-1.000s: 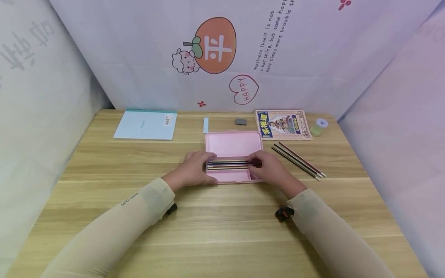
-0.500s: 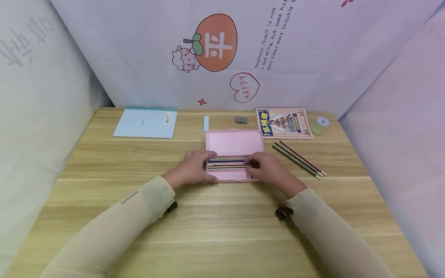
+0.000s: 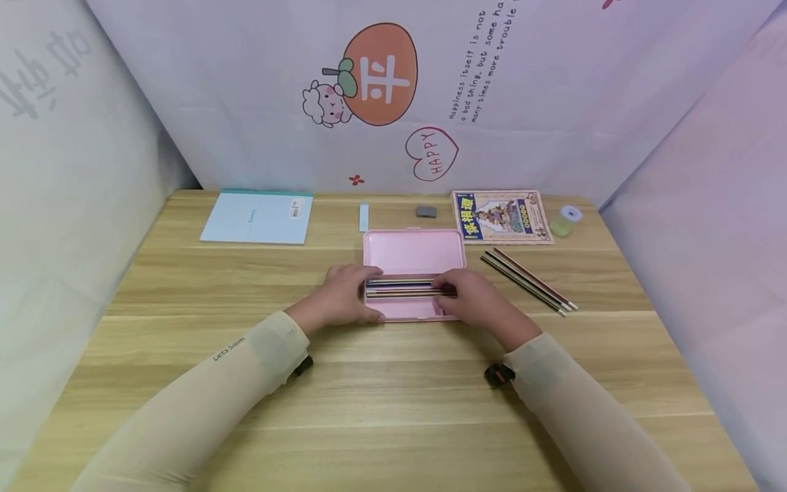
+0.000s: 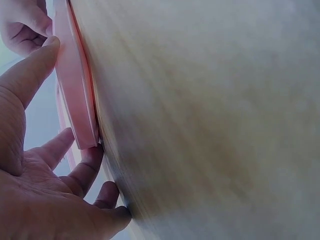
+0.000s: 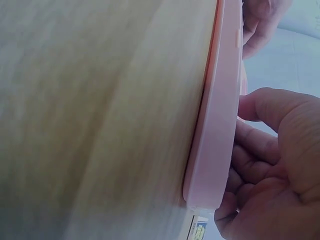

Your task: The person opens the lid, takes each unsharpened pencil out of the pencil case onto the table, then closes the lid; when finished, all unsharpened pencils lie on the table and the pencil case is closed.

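A pink pencil case (image 3: 415,251) lies on the table with its lid swung back. Several pencils (image 3: 402,292) with dark, gold and red stripes lie lengthwise in its lower half. My left hand (image 3: 344,294) holds the case's left end, thumb at the front rim and fingers round the end and back, as the left wrist view also shows. Over the right end, my right hand (image 3: 475,298) reaches inside and pinches at the pencils, covering their right ends. In the right wrist view, the right thumb (image 5: 265,105) is by the front wall, and the curled fingers go behind it.
Three striped pencils (image 3: 529,281) lie slanted on the table, right of the case. Along the back are a light blue notebook (image 3: 255,217), a pale blue strip (image 3: 364,217), a grey eraser (image 3: 426,212), a printed booklet (image 3: 503,217) and a greenish cylinder with a pale top (image 3: 565,221).
The pencils inside the case have shifted, and a gap shows between the rear ones and the front ones. My right hand has edged slightly left; the left hand keeps its place.
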